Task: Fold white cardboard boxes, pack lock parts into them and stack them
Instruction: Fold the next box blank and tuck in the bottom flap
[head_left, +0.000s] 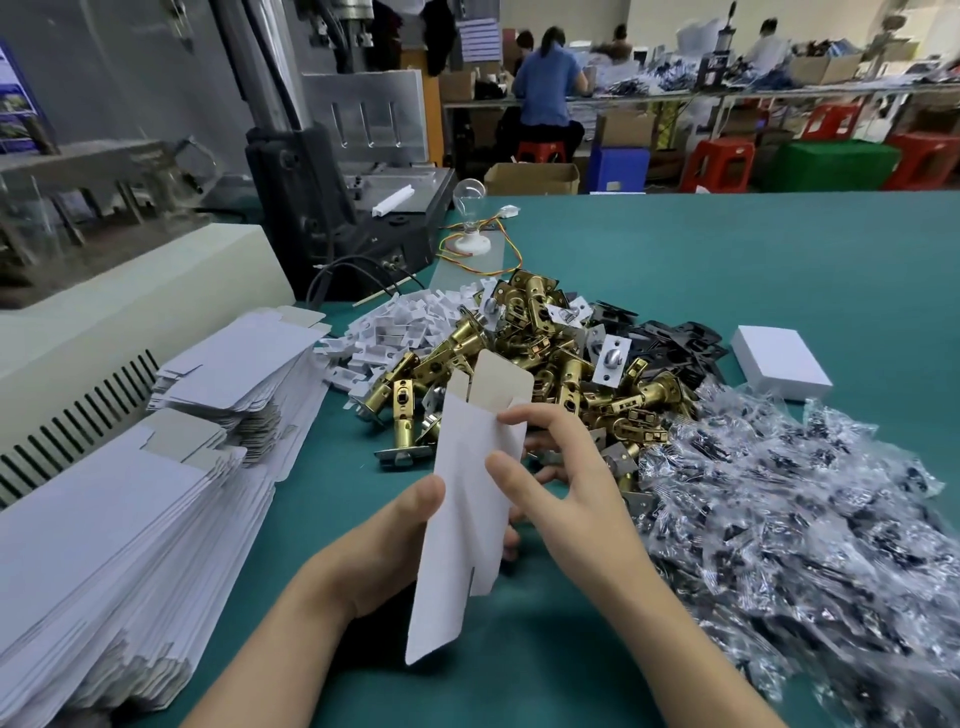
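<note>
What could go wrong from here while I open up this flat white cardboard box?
The flat white cardboard box blank is pinched at its edges by the left hand and right hand; a skewed squeeze may crease a panel. The heap of brass latch bolts lies just behind it, so an opening flap might snag there. The fanned stack of flat white blanks at the left could slide if an arm brushes it.
</note>
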